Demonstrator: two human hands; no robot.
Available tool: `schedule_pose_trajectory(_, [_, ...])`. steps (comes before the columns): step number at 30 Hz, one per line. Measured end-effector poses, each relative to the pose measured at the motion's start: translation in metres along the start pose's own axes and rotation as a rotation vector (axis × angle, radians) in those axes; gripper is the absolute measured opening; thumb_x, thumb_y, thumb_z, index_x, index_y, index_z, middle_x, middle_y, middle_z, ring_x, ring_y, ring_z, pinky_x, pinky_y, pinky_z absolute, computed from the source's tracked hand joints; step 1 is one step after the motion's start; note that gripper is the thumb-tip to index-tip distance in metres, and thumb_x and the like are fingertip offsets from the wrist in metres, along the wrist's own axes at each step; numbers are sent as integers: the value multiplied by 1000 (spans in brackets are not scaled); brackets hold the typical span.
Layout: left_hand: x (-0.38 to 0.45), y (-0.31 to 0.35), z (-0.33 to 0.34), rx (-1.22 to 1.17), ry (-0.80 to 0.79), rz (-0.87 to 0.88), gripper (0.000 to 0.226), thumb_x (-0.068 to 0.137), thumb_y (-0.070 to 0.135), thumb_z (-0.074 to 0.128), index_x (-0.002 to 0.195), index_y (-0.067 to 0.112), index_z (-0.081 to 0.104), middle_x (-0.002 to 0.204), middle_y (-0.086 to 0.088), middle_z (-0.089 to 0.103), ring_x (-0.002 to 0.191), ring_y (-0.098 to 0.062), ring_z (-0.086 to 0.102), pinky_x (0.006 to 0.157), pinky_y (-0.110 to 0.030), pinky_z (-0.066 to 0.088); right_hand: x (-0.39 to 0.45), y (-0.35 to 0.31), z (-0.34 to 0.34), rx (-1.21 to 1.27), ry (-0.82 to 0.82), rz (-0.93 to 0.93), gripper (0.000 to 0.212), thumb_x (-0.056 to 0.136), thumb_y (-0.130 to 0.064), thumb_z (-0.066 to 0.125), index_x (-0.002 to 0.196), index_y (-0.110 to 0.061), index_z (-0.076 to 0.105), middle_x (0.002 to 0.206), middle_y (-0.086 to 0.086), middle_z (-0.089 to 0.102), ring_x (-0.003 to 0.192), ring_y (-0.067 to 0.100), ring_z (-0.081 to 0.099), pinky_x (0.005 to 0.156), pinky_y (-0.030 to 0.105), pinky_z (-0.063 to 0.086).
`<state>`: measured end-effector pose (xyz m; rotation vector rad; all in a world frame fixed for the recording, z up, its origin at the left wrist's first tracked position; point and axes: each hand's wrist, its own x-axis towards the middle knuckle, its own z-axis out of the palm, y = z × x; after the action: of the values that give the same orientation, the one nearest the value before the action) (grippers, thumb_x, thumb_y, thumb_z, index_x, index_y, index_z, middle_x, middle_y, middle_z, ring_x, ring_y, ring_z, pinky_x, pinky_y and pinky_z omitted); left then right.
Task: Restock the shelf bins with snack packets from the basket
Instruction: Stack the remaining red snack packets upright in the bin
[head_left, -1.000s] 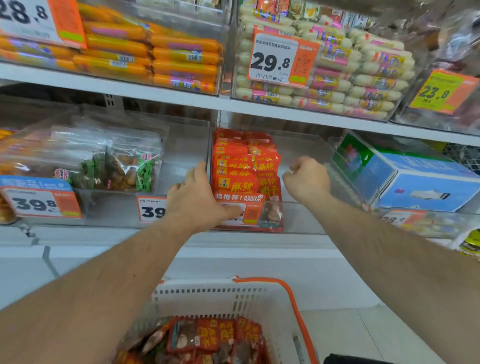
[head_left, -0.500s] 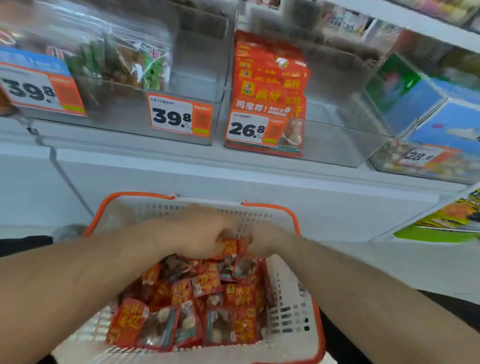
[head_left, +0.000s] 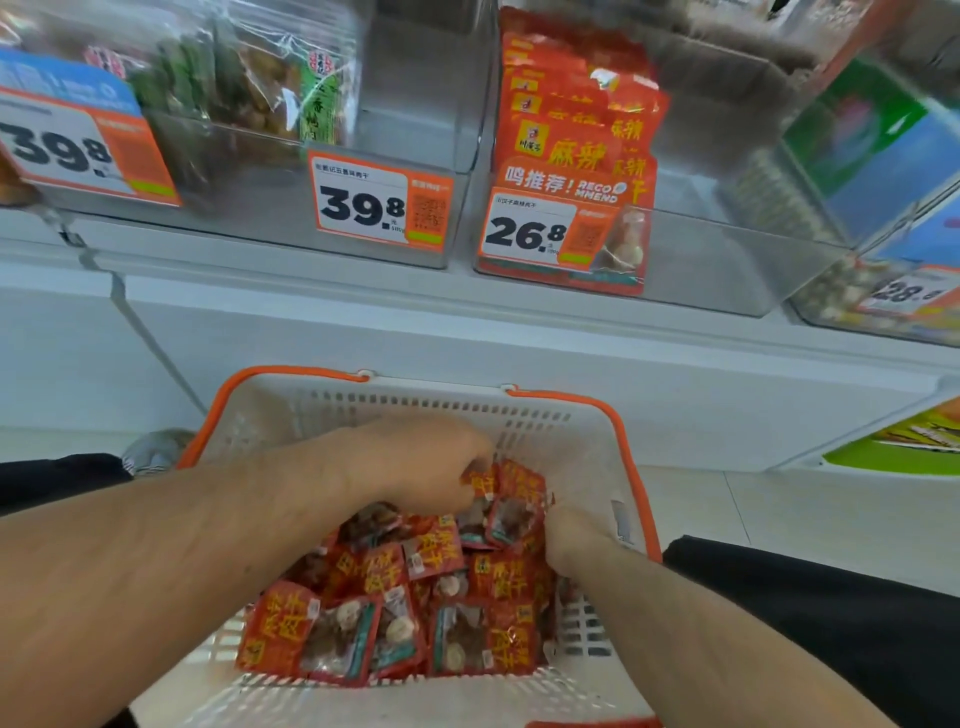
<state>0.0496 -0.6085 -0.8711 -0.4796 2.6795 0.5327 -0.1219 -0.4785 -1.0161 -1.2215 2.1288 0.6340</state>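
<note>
A white shelf front stands behind the white basket (head_left: 291, 415) with orange handles. Both forearms reach down into the basket. The left hand (head_left: 421, 467) curls its fingers around red snack packets (head_left: 498, 506) at the basket's far side; the right hand (head_left: 574, 538), just beside, is closed on the same bunch. Compared with half a second ago, the bunch is lifted slightly above the pile (head_left: 395, 618). The half-filled clear bin (head_left: 727, 260) sits above the basket

Red snack packets (head_left: 415, 618) lie heaped in the white, orange-handled basket (head_left: 363, 410) — above, a clear shelf bin (head_left: 727, 270) holds matching upright packets.
</note>
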Motion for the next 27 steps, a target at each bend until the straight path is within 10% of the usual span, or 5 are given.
schedule_pose_trajectory(6, [0,-1,-10,66,31,19,25,90,34,54,113,25,59,109,2,63,94,-20,59,81,-36,51,-35,8,-82,14,15,-142,16,91,-10,58,103,-3,67,102,15,65,83,24,56,69,33,47])
schedule_pose_trajectory(12, [-12,2,-21,106,196,66,54,88,36,60,138,26,44,134,0,48,121,-23,48,99,-41,42,-91,23,-162,340,102,-249,18,85,-1,68,96,-11,78,89,-2,73,74,7,63,59,12,48])
schedule_pose_trajectory(16, [-22,2,-15,186,398,59,90,77,56,67,148,23,24,151,-4,23,137,-25,31,110,-42,30,-125,19,-189,544,172,-305,18,84,4,68,82,-11,75,76,-4,68,63,3,59,55,14,46])
schedule_pose_trajectory(21, [-28,6,-7,330,809,169,89,59,68,62,132,23,43,129,-3,50,113,-24,50,98,-42,38,-145,4,-196,1118,61,-275,20,86,12,55,78,-1,69,79,12,68,74,19,65,64,27,54])
schedule_pose_trajectory(27, [-38,17,-24,-640,899,78,27,80,24,77,93,42,62,91,18,67,87,-8,66,78,-28,52,-163,-3,-200,1485,-177,-258,21,98,-14,50,90,-7,68,75,9,64,55,14,60,50,21,51])
